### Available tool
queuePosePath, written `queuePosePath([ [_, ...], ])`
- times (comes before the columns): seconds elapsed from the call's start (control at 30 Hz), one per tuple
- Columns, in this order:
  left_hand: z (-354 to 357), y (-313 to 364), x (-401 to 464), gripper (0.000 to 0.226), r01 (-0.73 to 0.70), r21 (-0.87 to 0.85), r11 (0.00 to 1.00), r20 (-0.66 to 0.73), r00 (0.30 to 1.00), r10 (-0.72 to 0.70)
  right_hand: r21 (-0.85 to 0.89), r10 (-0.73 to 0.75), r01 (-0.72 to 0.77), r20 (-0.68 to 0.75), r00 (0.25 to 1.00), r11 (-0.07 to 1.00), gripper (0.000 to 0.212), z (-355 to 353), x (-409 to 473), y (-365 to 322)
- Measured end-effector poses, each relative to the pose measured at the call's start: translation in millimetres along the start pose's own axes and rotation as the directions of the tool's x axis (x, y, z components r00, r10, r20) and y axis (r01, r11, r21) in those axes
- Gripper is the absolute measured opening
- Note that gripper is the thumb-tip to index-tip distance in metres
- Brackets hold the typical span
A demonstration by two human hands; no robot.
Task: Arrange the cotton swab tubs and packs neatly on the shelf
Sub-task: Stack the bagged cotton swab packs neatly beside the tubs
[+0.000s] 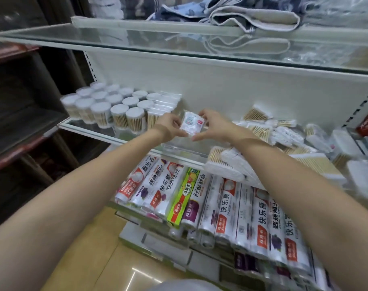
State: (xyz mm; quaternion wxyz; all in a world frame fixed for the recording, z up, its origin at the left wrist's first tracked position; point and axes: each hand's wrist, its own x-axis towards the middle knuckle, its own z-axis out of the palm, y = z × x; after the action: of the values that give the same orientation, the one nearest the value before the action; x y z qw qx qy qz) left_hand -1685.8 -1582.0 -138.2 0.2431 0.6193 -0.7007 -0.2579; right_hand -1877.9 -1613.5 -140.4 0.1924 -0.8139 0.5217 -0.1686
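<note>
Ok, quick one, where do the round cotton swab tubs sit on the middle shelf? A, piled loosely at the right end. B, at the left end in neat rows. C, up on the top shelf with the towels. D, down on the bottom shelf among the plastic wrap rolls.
B: the round tubs stand upright in tidy rows at the left end of the shelf, left of the small pack that both hands hold.

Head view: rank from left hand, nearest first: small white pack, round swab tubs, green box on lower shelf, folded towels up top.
1. small white pack, pinched by the left hand
2. round swab tubs, to the left
3. green box, lower shelf
4. folded towels, top shelf
</note>
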Motion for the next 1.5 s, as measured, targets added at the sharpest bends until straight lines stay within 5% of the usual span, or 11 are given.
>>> queuePosePath([
  [0.13,9.1,2.6,-4.8,0.026,0.025,-0.028,0.999,-0.059,0.998,-0.027,-0.048,-0.052,0.051,-0.02,0.998,0.998,0.079,5.9,2.4,0.5],
  [0.3,26.0,1.4,-13.4,0.08,0.024,-0.004,1.0,-0.105,0.994,-0.025,-0.165,-0.094,0.089,-0.024,0.995,0.982,0.065,10.4,1.4,5.7],
  [0.5,32.8,-0.1,-24.7,0.099,0.056,-0.033,0.998,-0.138,0.989,-0.06,-0.267,-0.146,0.134,-0.025,0.989,0.954,0.057,12.1,-2.9,1.0],
  [0.67,28.1,0.4,-21.9,0.093,-0.043,0.173,0.984,-0.042,0.998,0.051,-0.205,-0.196,0.192,0.0,0.981,0.96,0.071,10.9,-5.6,0.2],
  [0.9,19.3,-13.1,-8.2,0.08,-0.17,0.068,0.983,-0.023,0.985,0.172,-0.197,-0.15,0.154,0.036,0.988,0.968,0.087,12.5,-6.8,-2.8],
  [1.5,30.9,-43.6,15.7,0.084,-0.44,0.026,0.898,0.018,0.898,0.439,-0.439,-0.066,0.014,-0.103,0.993,0.898,0.069,4.4,-14.4,-21.0],
])
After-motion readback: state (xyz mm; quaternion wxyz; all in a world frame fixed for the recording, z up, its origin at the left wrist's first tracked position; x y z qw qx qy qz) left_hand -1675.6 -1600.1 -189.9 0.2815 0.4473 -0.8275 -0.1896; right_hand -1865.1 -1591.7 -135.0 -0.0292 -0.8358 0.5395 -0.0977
